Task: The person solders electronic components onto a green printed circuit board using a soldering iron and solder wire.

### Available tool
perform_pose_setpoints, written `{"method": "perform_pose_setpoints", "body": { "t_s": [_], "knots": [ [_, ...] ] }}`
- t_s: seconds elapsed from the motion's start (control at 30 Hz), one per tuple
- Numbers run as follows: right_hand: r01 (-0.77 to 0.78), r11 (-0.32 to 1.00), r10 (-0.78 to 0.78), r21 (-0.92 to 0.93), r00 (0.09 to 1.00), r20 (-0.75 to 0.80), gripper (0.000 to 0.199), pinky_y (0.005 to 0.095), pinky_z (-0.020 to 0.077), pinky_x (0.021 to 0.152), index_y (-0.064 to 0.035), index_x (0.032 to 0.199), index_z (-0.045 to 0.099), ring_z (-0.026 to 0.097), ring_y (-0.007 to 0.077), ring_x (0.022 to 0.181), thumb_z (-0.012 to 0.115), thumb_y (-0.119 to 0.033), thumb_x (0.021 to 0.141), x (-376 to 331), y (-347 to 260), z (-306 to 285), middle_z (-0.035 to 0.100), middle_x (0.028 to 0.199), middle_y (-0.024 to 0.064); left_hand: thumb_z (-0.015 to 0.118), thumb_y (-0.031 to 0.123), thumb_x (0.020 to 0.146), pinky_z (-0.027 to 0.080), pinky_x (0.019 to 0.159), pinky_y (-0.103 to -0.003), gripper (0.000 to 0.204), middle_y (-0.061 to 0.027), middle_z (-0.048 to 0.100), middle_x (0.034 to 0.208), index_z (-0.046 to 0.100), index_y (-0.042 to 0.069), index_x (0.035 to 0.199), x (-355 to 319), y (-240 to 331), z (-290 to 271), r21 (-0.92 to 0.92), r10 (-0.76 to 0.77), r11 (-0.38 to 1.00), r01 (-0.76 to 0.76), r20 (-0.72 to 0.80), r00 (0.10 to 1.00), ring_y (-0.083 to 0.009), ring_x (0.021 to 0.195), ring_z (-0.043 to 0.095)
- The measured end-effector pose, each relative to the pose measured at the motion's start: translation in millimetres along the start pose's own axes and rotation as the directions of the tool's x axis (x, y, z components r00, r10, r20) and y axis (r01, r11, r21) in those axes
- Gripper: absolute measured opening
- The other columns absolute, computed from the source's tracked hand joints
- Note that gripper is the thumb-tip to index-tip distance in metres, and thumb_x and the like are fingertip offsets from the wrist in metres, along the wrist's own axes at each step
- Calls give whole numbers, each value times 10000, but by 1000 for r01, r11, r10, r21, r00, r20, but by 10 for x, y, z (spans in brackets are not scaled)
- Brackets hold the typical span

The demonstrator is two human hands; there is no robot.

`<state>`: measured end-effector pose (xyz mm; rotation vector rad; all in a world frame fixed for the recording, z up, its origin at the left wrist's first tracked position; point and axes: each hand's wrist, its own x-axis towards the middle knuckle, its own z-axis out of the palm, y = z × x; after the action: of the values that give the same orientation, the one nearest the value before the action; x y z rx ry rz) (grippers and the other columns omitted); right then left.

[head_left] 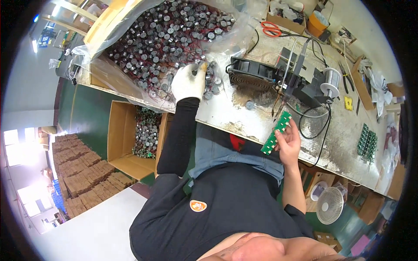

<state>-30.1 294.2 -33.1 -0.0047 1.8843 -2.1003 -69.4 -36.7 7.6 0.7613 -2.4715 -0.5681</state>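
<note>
My left hand (188,83), in a white glove, is at the near edge of a heap of small round silver parts with thin red wires (163,32). Its fingers are curled together, and whatever they may hold is hidden. A long green circuit board strip (283,123) with small pale components is gripped between the thumb and fingers of my bare right hand (289,142). The strip's upper end lies just below the tip of a soldering fixture (285,82). One loose round part (249,104) sits on the worktable (226,114) between my hands.
A black fan (252,75) stands beside the fixture, and a solder wire spool (331,81) is to its right. Farther off are red scissors (271,29) and pliers (347,77). Stacked green boards (367,143) lie at right. An open carton (119,135) stands below the table's left edge.
</note>
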Motion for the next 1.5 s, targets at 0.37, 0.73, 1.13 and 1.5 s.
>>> {"method": "perform_pose_setpoints", "body": {
  "t_s": [0.37,0.73,1.13,1.5],
  "knots": [
    [20,998,-21,59,1000,19,626,174,417,439,46,1386,253,551,66,634,594,25,861,-34,19,-5,574,1100,139,634,144,867,473,724,-290,187,-98,643,878,650,-23,951,-147,136,-30,-528,44,845,-89,-98,994,-206,802,613],
    [37,998,-38,53,999,27,660,184,426,459,57,1391,245,560,77,658,617,26,848,-24,-17,-5,561,1064,130,604,154,912,432,508,-215,247,-100,651,819,614,-46,1056,-789,306,-234,-741,-97,374,558,567,818,-145,570,602],
    [-37,998,33,43,997,72,727,211,471,496,1,1429,239,611,122,684,645,25,826,-26,-85,-9,561,1064,163,680,183,856,452,690,-236,276,-45,655,842,651,-28,1030,-1261,443,65,-629,21,624,464,606,795,-97,754,573],
    [-62,988,42,143,990,138,728,217,491,524,-10,1436,222,615,122,714,627,50,834,-57,-64,58,576,1064,161,675,184,847,466,665,-242,224,-55,652,813,655,-23,930,-1438,710,181,-539,66,647,539,744,665,-92,732,579]
  ]
}}
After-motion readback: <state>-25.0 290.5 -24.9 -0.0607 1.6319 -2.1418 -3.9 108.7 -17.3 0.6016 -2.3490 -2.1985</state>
